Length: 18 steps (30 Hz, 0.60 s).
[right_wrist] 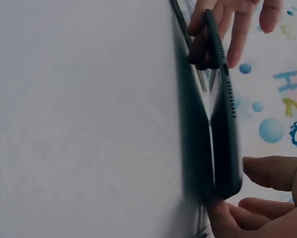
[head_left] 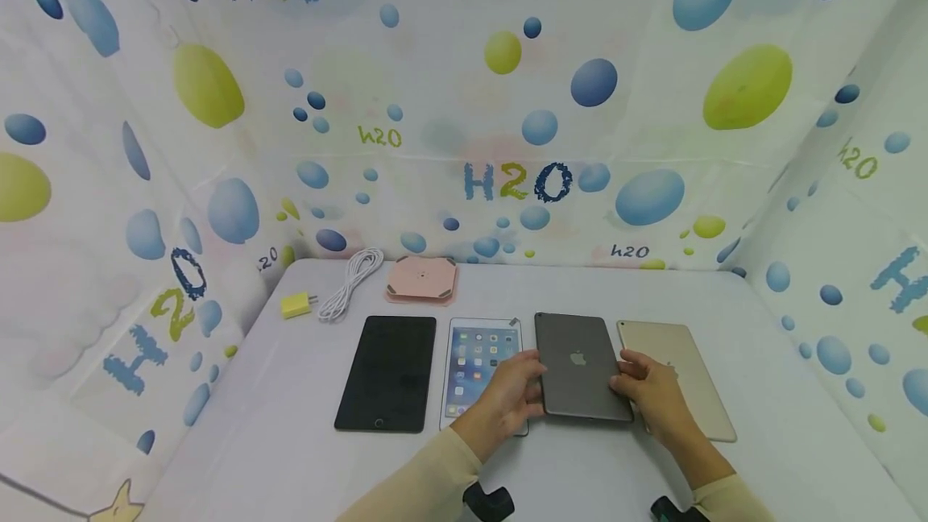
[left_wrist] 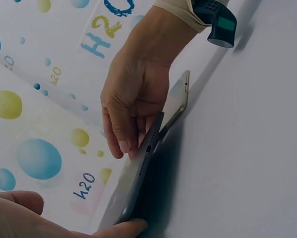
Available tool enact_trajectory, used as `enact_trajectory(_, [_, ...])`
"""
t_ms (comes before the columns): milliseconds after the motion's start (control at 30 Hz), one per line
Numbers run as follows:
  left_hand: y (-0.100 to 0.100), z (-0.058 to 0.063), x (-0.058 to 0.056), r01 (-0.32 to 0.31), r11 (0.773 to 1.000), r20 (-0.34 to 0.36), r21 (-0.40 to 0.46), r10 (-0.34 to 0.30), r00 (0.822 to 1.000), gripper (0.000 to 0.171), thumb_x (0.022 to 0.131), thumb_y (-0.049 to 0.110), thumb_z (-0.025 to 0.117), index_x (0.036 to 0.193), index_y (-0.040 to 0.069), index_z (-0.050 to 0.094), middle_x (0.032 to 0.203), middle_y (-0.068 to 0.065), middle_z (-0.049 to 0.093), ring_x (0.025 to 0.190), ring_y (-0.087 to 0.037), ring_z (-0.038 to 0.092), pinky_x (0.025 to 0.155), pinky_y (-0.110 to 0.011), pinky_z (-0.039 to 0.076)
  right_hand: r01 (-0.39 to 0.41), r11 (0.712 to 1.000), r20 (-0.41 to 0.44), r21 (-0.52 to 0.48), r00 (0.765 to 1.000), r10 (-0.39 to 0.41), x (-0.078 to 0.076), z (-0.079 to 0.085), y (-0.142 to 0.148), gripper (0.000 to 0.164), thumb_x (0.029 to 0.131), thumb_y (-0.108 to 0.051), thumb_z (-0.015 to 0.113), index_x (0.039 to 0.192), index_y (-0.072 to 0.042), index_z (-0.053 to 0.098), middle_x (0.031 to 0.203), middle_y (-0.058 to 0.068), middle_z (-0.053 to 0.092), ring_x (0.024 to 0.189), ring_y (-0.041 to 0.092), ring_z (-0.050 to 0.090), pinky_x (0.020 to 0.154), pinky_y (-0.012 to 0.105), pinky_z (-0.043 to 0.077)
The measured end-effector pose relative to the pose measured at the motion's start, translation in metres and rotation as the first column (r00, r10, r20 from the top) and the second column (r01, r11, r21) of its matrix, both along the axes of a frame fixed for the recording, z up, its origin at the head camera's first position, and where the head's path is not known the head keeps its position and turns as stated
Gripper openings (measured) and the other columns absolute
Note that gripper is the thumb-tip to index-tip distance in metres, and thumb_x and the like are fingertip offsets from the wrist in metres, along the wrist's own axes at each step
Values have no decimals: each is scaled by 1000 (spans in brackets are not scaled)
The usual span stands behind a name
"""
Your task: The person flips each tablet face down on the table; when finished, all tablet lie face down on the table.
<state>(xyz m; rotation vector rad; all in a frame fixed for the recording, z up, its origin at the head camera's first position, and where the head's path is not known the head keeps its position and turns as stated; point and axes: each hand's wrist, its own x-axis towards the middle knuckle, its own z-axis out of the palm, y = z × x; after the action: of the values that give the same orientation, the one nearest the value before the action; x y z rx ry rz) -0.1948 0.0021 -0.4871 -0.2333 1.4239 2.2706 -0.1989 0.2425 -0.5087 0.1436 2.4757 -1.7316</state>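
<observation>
A dark grey tablet (head_left: 580, 385) lies back side up between my two hands, its near edge tilted up off the table. My left hand (head_left: 509, 393) holds its left edge, with fingers reaching underneath in the right wrist view. On the right edge, my right hand (head_left: 656, 393) pinches the tablet, the thumb above and fingers below. Under my left wrist is a white tablet (head_left: 471, 357) with a lit screen of app icons, partly covered. A gold tablet (head_left: 699, 377), back side up, lies partly behind my right hand.
Left of the white tablet lies a black tablet (head_left: 391, 369), screen dark. Behind stand a pink folding stand (head_left: 422, 279), a coiled white cable (head_left: 354, 284) and a yellow charger plug (head_left: 296, 305). Patterned cloth walls (head_left: 435, 143) border the white table (head_left: 290, 393).
</observation>
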Motion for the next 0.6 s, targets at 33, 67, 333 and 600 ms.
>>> enact_trajectory(33, [1, 1, 0, 4, 1000, 0, -2, -4, 1000, 64, 96, 9, 50, 156, -1, 31, 147, -26, 47, 124, -40, 59, 99, -57, 50, 0, 1000, -5, 9, 1000, 0, 0, 1, 0, 63, 94, 0, 65, 149, 13, 37, 142, 38, 49, 131, 43, 53, 92, 18, 52])
enact_trajectory(67, [1, 1, 0, 9, 1000, -4, -6, -9, 1000, 65, 96, 10, 50, 157, 0, 31, 149, -27, 45, 126, -41, 57, 100, -57, 49, -1, 1000, -10, 23, 1000, 1, 1, 2, 1, 63, 94, 0, 65, 149, 13, 37, 140, 38, 51, 129, 43, 55, 93, 22, 53])
enact_trajectory(333, [2, 11, 2, 76, 991, -34, -112, -80, 996, 69, 96, 13, 55, 160, 6, 29, 164, -28, 22, 145, -55, 30, 109, -67, 38, -10, 998, 11, 60, 1000, 9, 3, 9, -1, 60, 98, -7, 62, 149, 14, 37, 140, 38, 51, 129, 45, 56, 101, 44, 53])
enact_trajectory(600, [0, 16, 4, 137, 981, -37, -137, -144, 989, 72, 97, 13, 54, 162, 9, 23, 166, -30, 11, 147, -61, 13, 106, -79, 27, -4, 999, 40, 47, 999, 3, 6, 9, 2, 57, 105, -19, 54, 149, 12, 37, 143, 35, 50, 134, 46, 51, 106, 47, 49])
